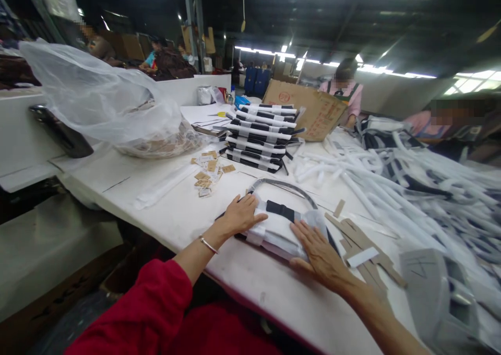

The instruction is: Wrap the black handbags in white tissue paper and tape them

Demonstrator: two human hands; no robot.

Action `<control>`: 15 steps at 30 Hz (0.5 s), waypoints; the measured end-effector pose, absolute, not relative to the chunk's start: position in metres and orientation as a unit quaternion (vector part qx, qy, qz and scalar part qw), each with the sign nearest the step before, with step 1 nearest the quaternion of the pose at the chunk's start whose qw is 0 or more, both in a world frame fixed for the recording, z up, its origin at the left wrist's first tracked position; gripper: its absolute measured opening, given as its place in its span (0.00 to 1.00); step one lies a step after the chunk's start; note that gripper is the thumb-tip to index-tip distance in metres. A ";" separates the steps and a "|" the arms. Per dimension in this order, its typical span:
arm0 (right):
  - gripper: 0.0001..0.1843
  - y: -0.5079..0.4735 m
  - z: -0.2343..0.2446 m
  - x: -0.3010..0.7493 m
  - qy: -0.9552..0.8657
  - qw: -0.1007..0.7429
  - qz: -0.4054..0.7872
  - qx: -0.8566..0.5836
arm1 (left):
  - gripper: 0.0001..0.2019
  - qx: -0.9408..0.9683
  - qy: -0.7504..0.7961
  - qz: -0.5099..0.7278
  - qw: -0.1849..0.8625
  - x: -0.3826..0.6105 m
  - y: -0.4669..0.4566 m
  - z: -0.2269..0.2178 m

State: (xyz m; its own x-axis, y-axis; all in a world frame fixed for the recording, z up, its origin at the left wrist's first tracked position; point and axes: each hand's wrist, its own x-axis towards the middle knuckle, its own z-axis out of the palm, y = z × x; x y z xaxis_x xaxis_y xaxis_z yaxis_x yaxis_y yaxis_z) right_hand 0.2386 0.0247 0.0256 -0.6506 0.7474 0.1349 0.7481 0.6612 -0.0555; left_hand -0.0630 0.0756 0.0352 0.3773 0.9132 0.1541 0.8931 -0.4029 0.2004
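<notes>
A flat black-and-white bag (276, 225), partly wrapped in white sheeting, lies on the table before me, its dark strap (287, 184) looping out at the far side. My left hand (241, 212) rests flat on its left end, fingers stretched and thumb apart. On the right end lies my right hand (315, 250), palm down with the fingers spread. Behind the bag stands a stack of similar wrapped black-and-white pieces (260, 138). Small brown and white tags (209, 172) are scattered to the left of the stack.
A large clear plastic bag (105, 99) bulges at the left. Cardboard strips (364, 245) lie right of my hand, near a pile of white tubes and dark pieces (415, 172). A cardboard box (301, 107) stands behind the stack, with a person (354, 102) beyond it.
</notes>
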 end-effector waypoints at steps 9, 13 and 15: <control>0.38 0.022 0.050 0.235 -0.878 0.093 0.070 -0.465 | 0.24 0.789 0.558 0.183 0.180 -0.072 0.073 0.036; 0.34 0.018 0.074 0.249 -0.800 0.219 0.105 -0.548 | 0.24 0.763 0.571 0.217 0.211 -0.091 0.081 0.050; 0.33 0.018 0.076 0.262 -0.743 0.282 0.120 -0.595 | 0.24 0.733 0.598 0.239 0.218 -0.103 0.089 0.057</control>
